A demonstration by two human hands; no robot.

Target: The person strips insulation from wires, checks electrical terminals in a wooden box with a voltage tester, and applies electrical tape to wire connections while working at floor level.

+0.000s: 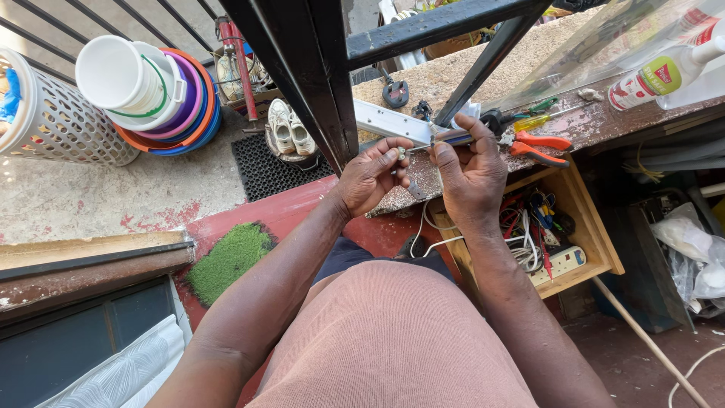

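Observation:
My left hand (371, 175) pinches a small pale electrical part (401, 153) between thumb and fingers, just above the edge of a worn stone worktop (453, 79). My right hand (473, 172) grips a screwdriver (453, 137) whose tip points at that part. The two hands almost touch. A white wire (427, 219) hangs down below them. A long white plastic casing (393, 122) lies on the worktop just behind my left hand.
Orange pliers (538, 146) and a green-handled tool (538, 106) lie right of my hands. An open wooden drawer (574, 227) holds cables and a socket strip (560, 264). A black metal frame (317, 75) crosses above. Stacked buckets (140, 87), basket (45, 121), shoes (288, 130) sit left.

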